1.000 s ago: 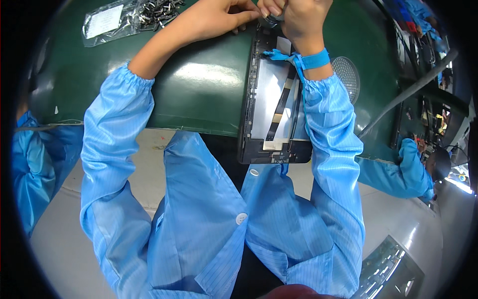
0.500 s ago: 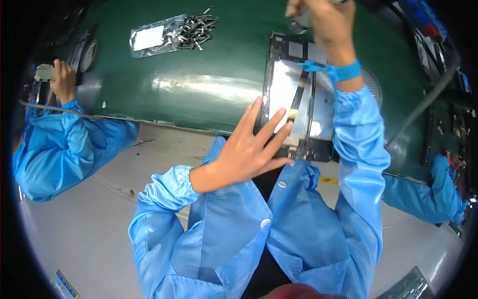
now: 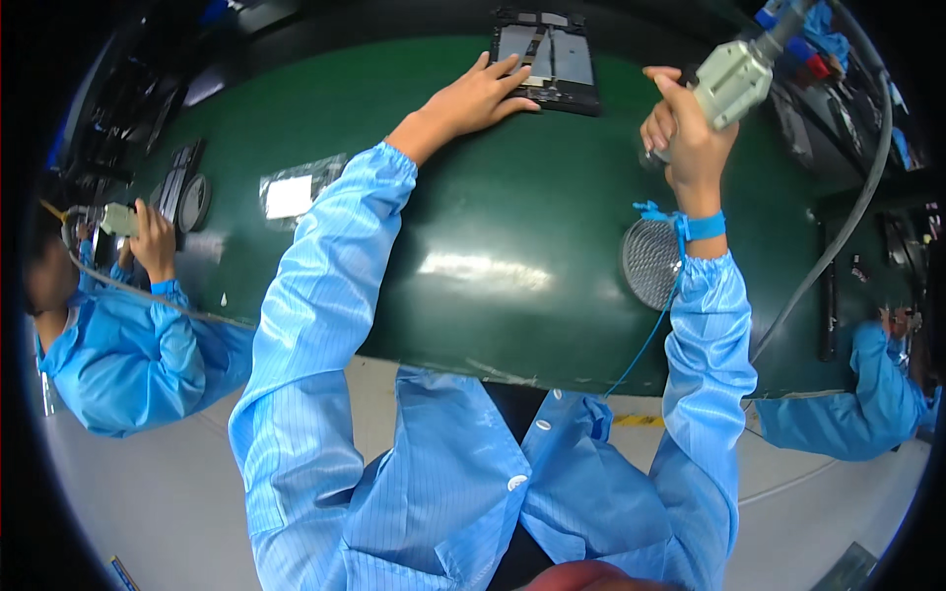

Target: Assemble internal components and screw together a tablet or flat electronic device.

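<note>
At the far edge of the green table lies an opened tablet, with light grey panels and a dark strip inside a black frame. My left hand rests on its near left part, fingers spread and holding nothing. Raised over the table to the right of the tablet, my right hand is wrapped round a pale grey-green electric screwdriver. A cord runs from the screwdriver's top. A blue strap circles my right wrist. The screwdriver's tip is blurred.
A round textured dish sits by my right wrist. A clear bag with a white label lies beyond my left forearm. A grey cable curves down at the right. Co-workers in blue sleeves sit on both sides; the left one holds a similar screwdriver.
The tablet has gone from near me to the table's far edge, with my left hand still on it. My right hand and screwdriver are now right of it. The round dish is uncovered.
</note>
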`<state>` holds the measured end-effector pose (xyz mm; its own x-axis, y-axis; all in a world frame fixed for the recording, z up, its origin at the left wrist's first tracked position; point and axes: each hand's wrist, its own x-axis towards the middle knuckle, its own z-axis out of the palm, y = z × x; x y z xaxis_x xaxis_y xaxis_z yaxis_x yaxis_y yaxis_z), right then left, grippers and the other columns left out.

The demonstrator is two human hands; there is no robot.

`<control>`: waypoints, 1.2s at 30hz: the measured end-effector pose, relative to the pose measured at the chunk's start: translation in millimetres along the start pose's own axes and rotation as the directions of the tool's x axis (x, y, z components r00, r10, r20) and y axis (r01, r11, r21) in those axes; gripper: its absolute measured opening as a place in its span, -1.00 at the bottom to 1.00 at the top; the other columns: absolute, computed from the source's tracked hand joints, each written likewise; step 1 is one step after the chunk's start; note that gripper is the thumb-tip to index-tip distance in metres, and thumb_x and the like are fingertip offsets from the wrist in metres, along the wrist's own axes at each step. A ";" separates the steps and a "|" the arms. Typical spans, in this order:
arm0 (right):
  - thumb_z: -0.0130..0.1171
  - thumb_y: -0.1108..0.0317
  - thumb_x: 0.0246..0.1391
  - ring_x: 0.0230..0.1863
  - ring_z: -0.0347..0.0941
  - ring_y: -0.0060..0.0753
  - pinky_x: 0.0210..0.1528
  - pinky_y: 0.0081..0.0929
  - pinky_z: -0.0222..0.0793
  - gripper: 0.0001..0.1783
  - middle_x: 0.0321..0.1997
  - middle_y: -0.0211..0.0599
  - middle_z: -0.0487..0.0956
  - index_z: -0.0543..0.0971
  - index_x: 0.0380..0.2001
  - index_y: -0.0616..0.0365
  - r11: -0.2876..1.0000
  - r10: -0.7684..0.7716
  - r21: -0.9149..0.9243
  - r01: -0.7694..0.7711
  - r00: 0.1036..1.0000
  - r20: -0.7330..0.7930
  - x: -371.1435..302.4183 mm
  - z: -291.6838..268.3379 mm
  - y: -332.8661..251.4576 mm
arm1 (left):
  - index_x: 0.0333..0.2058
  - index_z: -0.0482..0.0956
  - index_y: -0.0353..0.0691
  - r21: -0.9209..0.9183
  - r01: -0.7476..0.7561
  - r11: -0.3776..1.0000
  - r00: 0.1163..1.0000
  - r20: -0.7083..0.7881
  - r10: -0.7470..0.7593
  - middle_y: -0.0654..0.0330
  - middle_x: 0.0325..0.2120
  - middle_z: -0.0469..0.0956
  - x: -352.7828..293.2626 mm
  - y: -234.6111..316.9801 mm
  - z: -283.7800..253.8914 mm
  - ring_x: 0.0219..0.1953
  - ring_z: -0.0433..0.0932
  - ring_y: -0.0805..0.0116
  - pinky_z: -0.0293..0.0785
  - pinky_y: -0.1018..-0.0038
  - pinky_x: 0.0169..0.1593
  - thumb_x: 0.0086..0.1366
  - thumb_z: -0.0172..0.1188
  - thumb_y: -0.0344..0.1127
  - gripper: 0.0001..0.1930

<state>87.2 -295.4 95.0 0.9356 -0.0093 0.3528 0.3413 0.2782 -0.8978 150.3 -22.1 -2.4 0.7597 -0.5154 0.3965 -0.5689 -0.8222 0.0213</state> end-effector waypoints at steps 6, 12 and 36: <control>0.17 0.46 0.18 -0.80 0.17 -0.60 -0.69 -0.52 0.18 -0.83 -0.76 -0.49 0.27 0.62 -0.26 0.38 0.999 0.033 0.002 -0.033 0.991 -0.129 -3.2 -72.3 0.8 | 0.27 0.41 -0.22 -0.085 0.013 0.996 0.997 0.074 -0.006 -0.11 0.34 0.28 49.2 -32.3 32.5 0.32 0.25 -0.34 0.11 0.00 0.43 0.44 0.09 0.07 -0.41; 0.15 0.42 0.19 -0.77 0.21 -0.59 -0.66 -0.50 0.24 -0.81 -0.73 -0.49 0.29 0.61 -0.23 0.35 0.989 0.065 0.134 -0.063 0.998 -0.013 7.2 -109.0 5.2 | -0.02 0.61 -0.32 0.052 -0.027 0.998 0.955 -0.295 0.041 -0.22 0.01 0.53 49.4 -12.2 15.0 0.05 0.49 -0.25 0.40 0.11 0.19 0.39 0.18 -0.18 -0.66; -0.04 0.24 0.25 -0.73 0.07 -0.55 -0.59 -0.42 0.13 -0.74 -0.74 -0.53 0.10 0.50 -0.28 0.23 0.996 0.086 -0.036 -0.084 0.994 0.067 -24.7 -132.3 2.9 | -0.51 0.63 -0.27 -0.267 0.099 0.959 0.927 -0.325 -0.186 0.14 -0.30 0.63 -72.1 96.1 -46.3 -0.28 0.55 0.16 0.45 0.32 -0.19 0.02 0.48 -0.40 -0.84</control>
<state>77.0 -421.4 48.9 0.9533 0.0793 0.2913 0.2649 0.2431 -0.9331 26.2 -52.7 13.5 0.7077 -0.2461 0.6622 -0.5546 -0.7742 0.3050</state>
